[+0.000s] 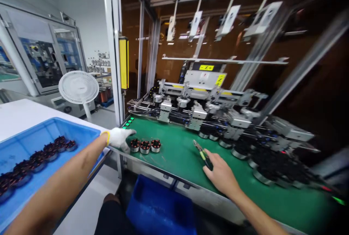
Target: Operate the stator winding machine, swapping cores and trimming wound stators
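Note:
My left hand (119, 138), in a white glove with a yellow cuff, is at the left end of the green work surface (174, 138). Its fingers are spread apart beside the leftmost of three wound motor stators (145, 147); whether they touch it I cannot tell. These stators stand in a row, silver outside with copper windings. Further right, my bare right hand (218, 173) is closed around a pair of pliers (203, 155) with green and black handles. Their metal jaws point up and left, just above the green surface. Thin wire strands (160, 159) show near the stators.
On the left, a blue bin (89, 133) holds several stators on a white table (16, 113). Behind the green surface stands a winding machine (199, 113) with clamps. More dark stators (278, 166) crowd the right. Below is another blue bin (160, 206); a white fan (79, 86) stands behind.

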{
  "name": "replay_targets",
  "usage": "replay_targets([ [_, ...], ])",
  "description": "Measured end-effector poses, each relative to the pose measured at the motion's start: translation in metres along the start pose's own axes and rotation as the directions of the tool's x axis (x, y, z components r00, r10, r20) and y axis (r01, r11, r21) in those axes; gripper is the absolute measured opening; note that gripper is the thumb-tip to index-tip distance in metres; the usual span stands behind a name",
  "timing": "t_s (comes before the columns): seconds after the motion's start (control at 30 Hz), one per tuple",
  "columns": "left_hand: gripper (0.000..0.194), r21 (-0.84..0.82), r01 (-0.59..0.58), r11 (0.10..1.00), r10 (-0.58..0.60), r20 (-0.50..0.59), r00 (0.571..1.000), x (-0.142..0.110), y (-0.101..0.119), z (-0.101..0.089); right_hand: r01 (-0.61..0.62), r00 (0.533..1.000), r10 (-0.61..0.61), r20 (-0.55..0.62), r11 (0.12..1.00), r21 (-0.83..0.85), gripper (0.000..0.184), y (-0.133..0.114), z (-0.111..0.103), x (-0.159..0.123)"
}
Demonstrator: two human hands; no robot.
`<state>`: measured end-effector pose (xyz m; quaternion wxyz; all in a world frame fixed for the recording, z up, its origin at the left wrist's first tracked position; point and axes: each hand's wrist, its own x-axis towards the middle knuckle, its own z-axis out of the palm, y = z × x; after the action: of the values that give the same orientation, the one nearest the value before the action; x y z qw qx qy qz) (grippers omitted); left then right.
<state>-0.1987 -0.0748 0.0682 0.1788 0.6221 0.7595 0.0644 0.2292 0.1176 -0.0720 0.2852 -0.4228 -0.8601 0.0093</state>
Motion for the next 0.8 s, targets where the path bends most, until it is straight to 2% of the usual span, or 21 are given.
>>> replay_targets([
  [0.07, 0.105, -0.104, -0.018, 0.994, 0.016, -0.028, 0.999, 0.004, -0.003, 0.024, 0.0, 1.0, 0.0, 0.015, 1.0, 0.005, 0.059, -0.004, -0.004, -0.003],
  [0.23, 0.076, -0.224, -0.05, 0.973, -0.003, -0.23, 0.973, 0.0, -0.005, 0.068, -0.035, 0.999, 0.033, 0.039, 0.999, 0.035, 0.063, -0.01, -0.01, -0.006],
  [0.33, 0.058, -0.257, -0.105, 0.961, 0.0, -0.379, 0.925, -0.002, 0.0, 0.079, -0.076, 0.997, 0.072, 0.04, 0.989, 0.126, 0.065, -0.011, -0.016, -0.001],
  [0.43, 0.048, -0.322, -0.113, 0.94, -0.081, -0.532, 0.843, -0.015, 0.006, 0.076, -0.118, 0.993, 0.12, 0.013, 0.949, 0.293, 0.065, -0.018, -0.031, 0.001],
  [0.5, 0.053, -0.403, -0.128, 0.906, -0.159, -0.606, 0.78, -0.037, 0.014, 0.074, -0.154, 0.982, 0.187, -0.027, 0.874, 0.46, 0.065, -0.033, -0.044, -0.012],
  [0.57, 0.06, -0.474, -0.148, 0.868, -0.227, -0.644, 0.73, -0.068, 0.027, 0.076, -0.16, 0.972, 0.232, -0.031, 0.754, 0.638, 0.064, -0.058, -0.055, -0.042],
  [0.6, 0.063, -0.495, -0.143, 0.857, -0.253, -0.645, 0.721, -0.085, 0.036, 0.079, -0.156, 0.974, 0.226, -0.004, 0.684, 0.713, 0.063, -0.073, -0.06, -0.062],
  [0.63, 0.065, -0.51, -0.127, 0.851, -0.276, -0.639, 0.718, -0.101, 0.045, 0.082, -0.155, 0.98, 0.194, 0.041, 0.62, 0.769, 0.06, -0.09, -0.065, -0.084],
  [0.7, 0.064, -0.503, -0.102, 0.858, -0.29, -0.64, 0.712, -0.127, 0.065, 0.09, -0.21, 0.977, 0.069, 0.203, 0.5, 0.84, 0.054, -0.124, -0.075, -0.128],
  [0.8, 0.063, -0.471, -0.111, 0.875, -0.275, -0.673, 0.687, -0.148, 0.088, 0.104, -0.361, 0.9, -0.136, 0.413, 0.298, 0.884, 0.056, -0.165, -0.083, -0.176],
])
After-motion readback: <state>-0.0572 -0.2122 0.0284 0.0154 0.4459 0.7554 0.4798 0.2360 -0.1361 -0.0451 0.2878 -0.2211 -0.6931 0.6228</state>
